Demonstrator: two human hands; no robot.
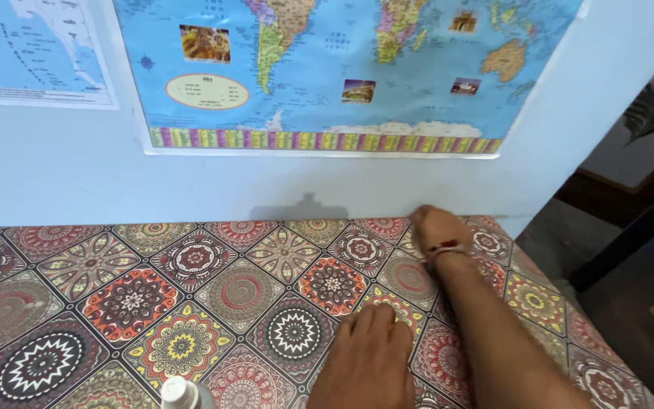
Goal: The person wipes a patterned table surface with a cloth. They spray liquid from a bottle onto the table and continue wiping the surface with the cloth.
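bottle: nearest to you, right at the bottom edge, there's the white top of a bottle (182,394) poking into view. Only the cap and shoulders show, so can't say much about the rest. It's standing on the cloth, a little way left of your left hand, not touching it.

left hand: your left hand (369,356) is lying palm down on the tablecloth near the bottom middle. Fingers are together and pointing away from you, flat on the pattern. Nothing in it, it's just resting there loose.

tablecloth: the patterned tablecloth (130,303) covers the whole table top, diamond tiles with round flower-like designs in red, orange, yellow, green and black. It looks smooth where your left hand sits.

right arm: your right forearm runs from the bottom right up across the cloth toward the far edge, passing just beside your left hand.

right hand: your right hand (437,227) is out at the back edge of the table, close to the wall, with a red and white thread band (446,248) on the wrist. The hand is curled over at the cloth's far edge, but honestly can't tell if it's pinching the cloth or just pressing on it, the fingers are hidden.

wall: pale blue wall (77,167) right behind the table.

maps: a big colourful world map (342,68) hangs on the wall above your right hand, and the corner of a second map (32,45) shows at the top left.
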